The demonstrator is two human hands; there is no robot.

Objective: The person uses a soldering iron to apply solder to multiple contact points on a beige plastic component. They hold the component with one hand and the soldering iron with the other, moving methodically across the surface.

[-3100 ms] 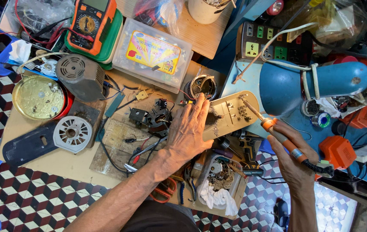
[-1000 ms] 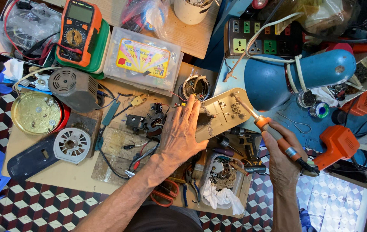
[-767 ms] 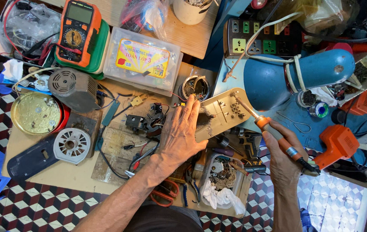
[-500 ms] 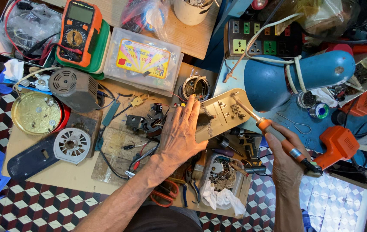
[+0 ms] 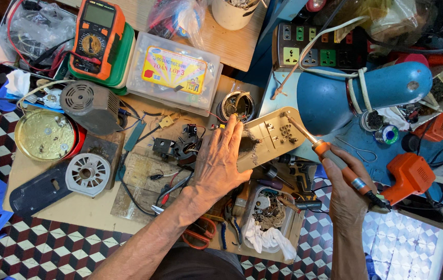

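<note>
My left hand [image 5: 220, 165] lies flat with fingers together against the left edge of a beige plastic panel [image 5: 269, 139], steadying it on the workbench. My right hand [image 5: 350, 192] grips an orange-handled soldering iron [image 5: 335, 162]. Its metal tip rests on a cluster of contacts near the panel's upper right. A black cord runs from the iron's handle past my right wrist.
A blue desk lamp [image 5: 359, 93] hangs over the right side. An orange multimeter [image 5: 97, 37], a clear plastic parts box [image 5: 174, 78], a grey motor [image 5: 90, 106], a brass disc [image 5: 44, 135], a power strip [image 5: 320, 47], an orange tool [image 5: 412, 176] and loose wires crowd the bench.
The view shifted slightly. My right hand and the soldering iron drifted a little; the tip stays on the panel. My left hand has kept its place.
</note>
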